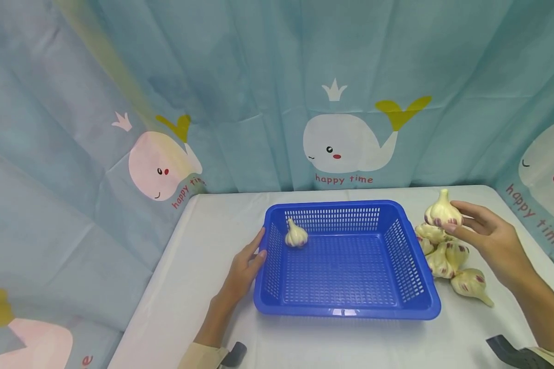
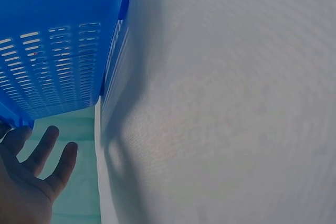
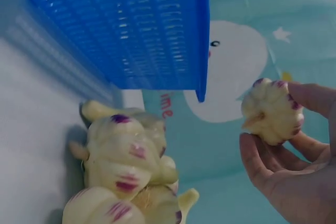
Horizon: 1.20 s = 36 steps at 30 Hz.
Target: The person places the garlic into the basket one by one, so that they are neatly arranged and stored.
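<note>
A blue curtain is hung behind and beside a white-covered surface. A blue basket is set on it; bare surface is left in front of the basket and to its left.

Basket's left rim is touched by the left hand: that grip is spread, fingers nearly straight, nothing enclosed.

Right hand is held off to the basket's right; the held bulb is pinched at its lower body by thumb and fingertips, this grip being closed only to the bulb's girth. Long axis is kept roughly upright, neck up. Basket interior is placed leftward of this grip, with the right rim between; held bulb is kept apart from that rim.

Other garlic bulbs are heaped just beside the basket's right wall. One bulb is seated inside, at the basket's far left corner, neck up. Middle and right of the basket floor are bare; room there is judged ample.
</note>
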Each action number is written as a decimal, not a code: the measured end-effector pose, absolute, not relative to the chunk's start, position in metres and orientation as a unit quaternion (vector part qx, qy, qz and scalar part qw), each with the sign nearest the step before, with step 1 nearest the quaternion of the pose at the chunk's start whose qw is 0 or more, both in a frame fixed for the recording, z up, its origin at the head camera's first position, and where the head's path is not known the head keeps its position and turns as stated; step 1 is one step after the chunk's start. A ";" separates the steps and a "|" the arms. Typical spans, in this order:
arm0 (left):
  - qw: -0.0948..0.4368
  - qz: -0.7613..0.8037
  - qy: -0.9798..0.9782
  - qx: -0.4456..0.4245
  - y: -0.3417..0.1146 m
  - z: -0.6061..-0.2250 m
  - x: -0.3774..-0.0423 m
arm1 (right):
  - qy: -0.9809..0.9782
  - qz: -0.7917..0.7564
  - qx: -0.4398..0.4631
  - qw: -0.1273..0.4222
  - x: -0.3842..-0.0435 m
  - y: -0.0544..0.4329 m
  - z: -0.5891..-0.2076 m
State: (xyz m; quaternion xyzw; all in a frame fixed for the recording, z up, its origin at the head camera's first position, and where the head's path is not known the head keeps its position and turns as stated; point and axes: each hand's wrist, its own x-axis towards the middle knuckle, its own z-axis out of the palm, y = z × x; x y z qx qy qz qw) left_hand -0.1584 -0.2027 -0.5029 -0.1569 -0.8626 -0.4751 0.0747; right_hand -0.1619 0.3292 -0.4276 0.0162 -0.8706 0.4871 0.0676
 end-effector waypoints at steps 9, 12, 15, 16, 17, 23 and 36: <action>0.072 -0.479 -0.861 -0.156 -0.203 -0.505 -0.159 | -0.872 0.485 0.017 0.056 -0.168 0.312 -0.415; 0.070 -0.480 -0.861 -0.153 -0.203 -0.505 -0.158 | -0.868 0.492 0.030 0.058 -0.169 0.306 -0.410; 0.070 -0.480 -0.861 -0.152 -0.203 -0.505 -0.158 | -0.863 0.499 0.046 0.065 -0.171 0.300 -0.406; 0.070 -0.480 -0.861 -0.153 -0.203 -0.505 -0.158 | -0.862 0.500 0.050 0.066 -0.172 0.298 -0.404; 0.070 -0.480 -0.861 -0.153 -0.203 -0.505 -0.158 | -0.860 0.503 0.054 0.067 -0.172 0.296 -0.403; 0.072 -0.479 -0.861 -0.153 -0.202 -0.505 -0.158 | -0.851 0.515 0.075 0.067 -0.177 0.287 -0.397; 0.071 -0.476 -0.864 -0.148 -0.202 -0.503 -0.157 | -0.830 0.548 0.100 0.043 -0.187 0.265 -0.385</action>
